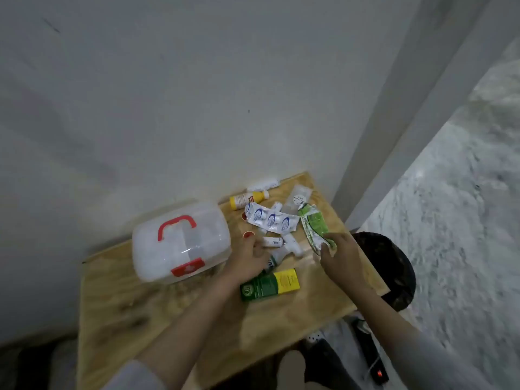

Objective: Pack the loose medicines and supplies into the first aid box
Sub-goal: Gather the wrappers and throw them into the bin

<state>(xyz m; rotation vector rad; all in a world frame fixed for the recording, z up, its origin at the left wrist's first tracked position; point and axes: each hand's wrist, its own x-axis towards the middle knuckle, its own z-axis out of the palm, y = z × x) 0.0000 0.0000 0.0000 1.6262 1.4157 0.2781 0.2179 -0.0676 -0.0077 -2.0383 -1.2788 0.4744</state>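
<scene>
So we've got the translucent white plastic first aid box with the red handle and red latch (pixel 180 243) sitting at about 9 o'clock on the small plywood table (pixel 126 311), and its lid looks shut to us. Everything loose is piled from 12 to 3 o'clock: a yellow pill bottle with a white cap (pixel 247 199) lying on its side at the far edge, a crinkly strip of white-and-blue sachets (pixel 270 219) in the middle, a few small white tubes (pixel 292 244) under it, and a green-and-yellow cardboard carton (pixel 269 284) nearest us at 6 o'clock of the pile.

Our right hand (pixel 339 256) has its fingers pinched closed on the near end of the crumpled green-and-white foil pouch (pixel 313 226), which lies flat on the wood beyond that. Our left hand (pixel 249 256) is curled loosely over the small tubes, touching or just above them. It's blurry, so we can't tell if it has actually closed on anything.

Our take on doing this step well: nothing goes in until that lid is open, so we'd free the left hand and pop the red latch first. The pouch is floppy, so fold it or lay it flat along a wall of the box. Bulky rigid stuff like the carton and bottle probably wants to go in first, with the limp sachets on top. The little tubes look like they roll, so scoop them together, well away from the table edge and the dark bin (pixel 394 266) at 3 o'clock.
</scene>
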